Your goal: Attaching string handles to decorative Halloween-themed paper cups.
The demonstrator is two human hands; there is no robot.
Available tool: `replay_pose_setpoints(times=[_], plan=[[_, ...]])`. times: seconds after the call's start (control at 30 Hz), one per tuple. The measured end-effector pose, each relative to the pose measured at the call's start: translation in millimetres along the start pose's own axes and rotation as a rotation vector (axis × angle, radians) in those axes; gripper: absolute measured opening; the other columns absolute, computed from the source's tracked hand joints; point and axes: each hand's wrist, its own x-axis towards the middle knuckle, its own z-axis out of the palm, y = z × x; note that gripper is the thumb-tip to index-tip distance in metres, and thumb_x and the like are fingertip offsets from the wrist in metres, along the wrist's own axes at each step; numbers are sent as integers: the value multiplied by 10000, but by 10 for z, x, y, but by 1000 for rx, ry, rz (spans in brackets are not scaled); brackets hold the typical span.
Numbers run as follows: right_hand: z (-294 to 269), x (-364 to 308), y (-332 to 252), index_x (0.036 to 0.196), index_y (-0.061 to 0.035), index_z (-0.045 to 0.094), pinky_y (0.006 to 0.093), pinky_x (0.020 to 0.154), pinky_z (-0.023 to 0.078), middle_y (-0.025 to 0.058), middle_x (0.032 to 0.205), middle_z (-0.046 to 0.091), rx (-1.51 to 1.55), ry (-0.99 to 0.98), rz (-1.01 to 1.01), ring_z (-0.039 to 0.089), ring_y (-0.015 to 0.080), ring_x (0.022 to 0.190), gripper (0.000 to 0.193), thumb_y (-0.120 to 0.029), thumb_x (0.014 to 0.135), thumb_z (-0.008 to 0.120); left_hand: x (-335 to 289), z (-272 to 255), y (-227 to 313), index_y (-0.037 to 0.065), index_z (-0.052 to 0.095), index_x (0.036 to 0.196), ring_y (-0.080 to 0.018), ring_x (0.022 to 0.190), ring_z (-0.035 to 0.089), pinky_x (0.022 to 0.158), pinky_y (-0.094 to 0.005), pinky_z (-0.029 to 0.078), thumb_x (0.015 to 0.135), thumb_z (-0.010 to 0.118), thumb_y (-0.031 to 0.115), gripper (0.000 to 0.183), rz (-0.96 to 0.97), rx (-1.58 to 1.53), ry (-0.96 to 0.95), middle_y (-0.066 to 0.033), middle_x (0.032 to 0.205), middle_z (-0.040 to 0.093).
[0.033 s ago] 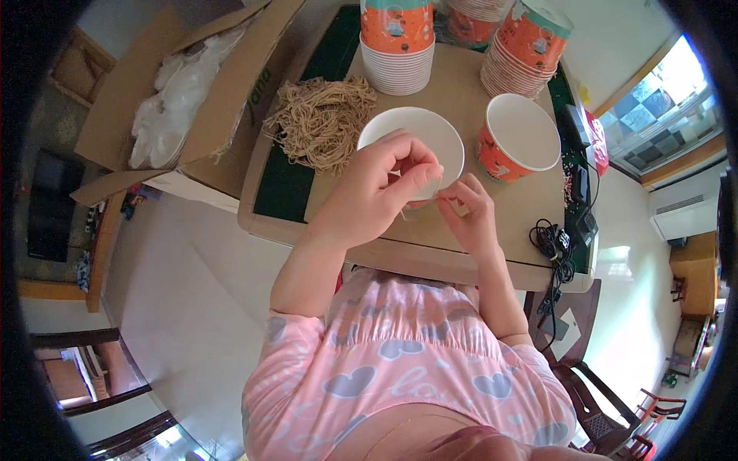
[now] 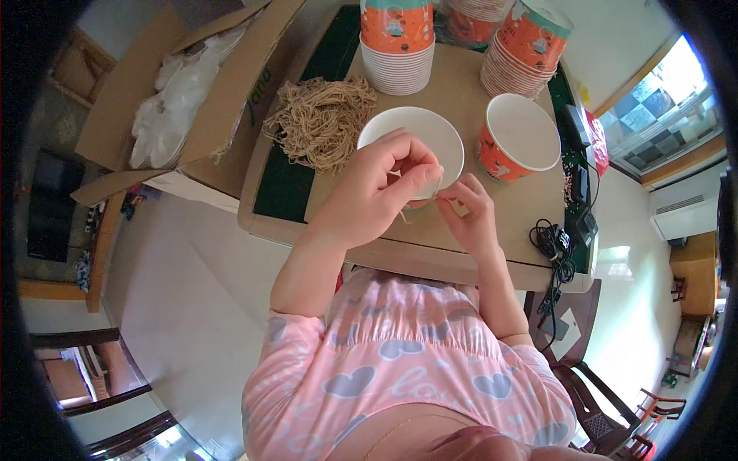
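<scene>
Above the near rim of a white-lined paper bucket [image 2: 411,119], my left hand [image 2: 380,184] is closed in a pinch on a thin beige string [image 2: 440,184]. A short loose end hangs under that hand. My right hand [image 2: 469,215] pinches the same string with thumb and fingertips, just right of the bucket's near side. My left hand hides part of the bucket. A tangled heap of beige string [image 2: 323,123] lies left of it. To the right stands another open bucket [image 2: 523,134], orange outside and white inside.
Stacked orange paper buckets [image 2: 397,46] stand behind, with another stack [image 2: 526,50] at the far right. An open cardboard box [image 2: 223,107] holding white plastic-wrapped items sits left of the table. Black cables [image 2: 555,250] lie along the table's right edge, by a dark chair [image 2: 596,392].
</scene>
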Motion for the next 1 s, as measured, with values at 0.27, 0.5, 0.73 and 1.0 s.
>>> replay_pose_setpoints(times=[0.27, 0.5, 0.73, 1.0], plan=[[-51, 59, -42, 864, -83, 657, 400, 733, 471, 97, 881, 568, -239, -71, -92, 558, 300, 838, 148, -36, 732, 707, 92, -45, -157, 53, 496, 981, -105, 697, 603, 515, -201, 436, 1010, 446, 159, 121, -86, -239, -93, -86, 987, 644], [-101, 156, -49, 869, -100, 647, 386, 738, 443, 60, 907, 576, -333, -122, -257, 545, 267, 841, 155, -70, 729, 708, 164, -84, -262, 40, 475, 1016, -174, 888, 670, 576, -225, 495, 1026, 400, 183, 162, -81, -238, 17, -144, 1130, 631], [-91, 221, -118, 847, -108, 645, 364, 743, 410, 15, 845, 602, -390, -202, -319, 549, 235, 845, 118, -82, 749, 705, 216, -158, -469, 41, 479, 1026, -199, 1057, 627, 690, -252, 533, 1029, 393, 175, 159, 4, -125, 228, -150, 1175, 617], [-41, 277, -181, 864, -114, 652, 362, 757, 392, 19, 851, 599, -386, -232, -317, 541, 231, 840, 104, -107, 766, 687, -59, -177, -272, 16, 490, 1031, -206, 908, 657, 657, -282, 521, 1011, 418, 143, 148, 131, -349, 180, -156, 1042, 641]])
